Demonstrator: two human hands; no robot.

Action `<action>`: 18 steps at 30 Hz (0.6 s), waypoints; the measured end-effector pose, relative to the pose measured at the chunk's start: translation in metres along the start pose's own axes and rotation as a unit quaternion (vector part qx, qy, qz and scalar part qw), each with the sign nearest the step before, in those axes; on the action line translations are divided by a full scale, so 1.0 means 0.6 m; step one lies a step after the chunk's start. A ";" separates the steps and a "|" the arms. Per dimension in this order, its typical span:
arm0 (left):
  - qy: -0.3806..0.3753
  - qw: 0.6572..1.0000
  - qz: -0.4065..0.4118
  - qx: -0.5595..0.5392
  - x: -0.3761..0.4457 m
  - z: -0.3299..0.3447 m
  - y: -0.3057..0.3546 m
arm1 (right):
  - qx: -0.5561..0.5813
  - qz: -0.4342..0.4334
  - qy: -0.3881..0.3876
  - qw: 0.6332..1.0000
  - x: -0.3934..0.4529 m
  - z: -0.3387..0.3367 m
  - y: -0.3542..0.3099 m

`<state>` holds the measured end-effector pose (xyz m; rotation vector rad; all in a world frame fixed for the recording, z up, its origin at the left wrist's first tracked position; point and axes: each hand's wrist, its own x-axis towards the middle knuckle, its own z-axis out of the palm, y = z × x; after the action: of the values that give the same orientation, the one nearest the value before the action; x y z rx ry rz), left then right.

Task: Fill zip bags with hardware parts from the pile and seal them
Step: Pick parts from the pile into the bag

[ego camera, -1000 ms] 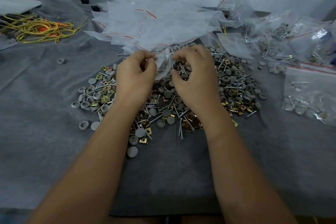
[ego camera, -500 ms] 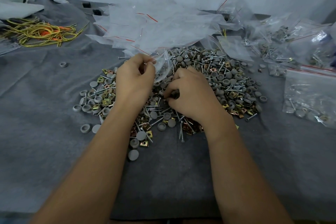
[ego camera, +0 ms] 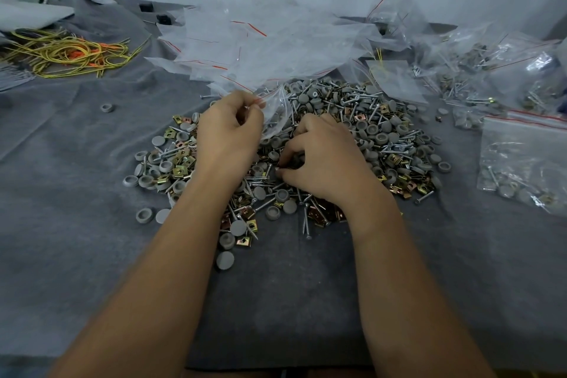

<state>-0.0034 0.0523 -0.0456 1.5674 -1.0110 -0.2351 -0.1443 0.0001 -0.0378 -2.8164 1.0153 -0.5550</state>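
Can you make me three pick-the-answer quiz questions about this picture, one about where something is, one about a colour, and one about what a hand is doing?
1. Where is the bundle of yellow and orange cords?
A. far left of the table
B. under the right hand
C. inside a bag

2. What colour is the stripe on the filled zip bag at the right edge?
A. blue
B. red
C. green

3. What is the left hand doing?
A. lying flat on the cloth
B. pinching an open clear zip bag
C. holding a screwdriver

Answers:
1. A: the cords lie on the grey cloth at far left, away from the pile of hardware parts.
2. B: a red line runs along the bag's top.
3. B: its fingers grip the clear zip bag while the right hand picks in the pile.
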 end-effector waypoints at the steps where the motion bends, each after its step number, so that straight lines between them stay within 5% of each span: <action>1: 0.000 1.000 0.001 0.001 0.000 0.000 0.000 | 0.007 -0.001 -0.004 1.000 0.000 -0.001 0.000; 14: -0.005 1.000 0.003 0.004 0.001 0.003 -0.001 | 0.036 -0.007 -0.037 0.999 0.000 0.005 -0.002; 18: -0.004 1.000 0.005 0.000 0.003 0.003 -0.002 | 0.069 -0.012 0.028 0.997 0.002 0.006 -0.013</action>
<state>-0.0029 0.0500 -0.0468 1.5626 -1.0245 -0.2348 -0.1374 0.0050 -0.0392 -2.7090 0.9160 -0.6827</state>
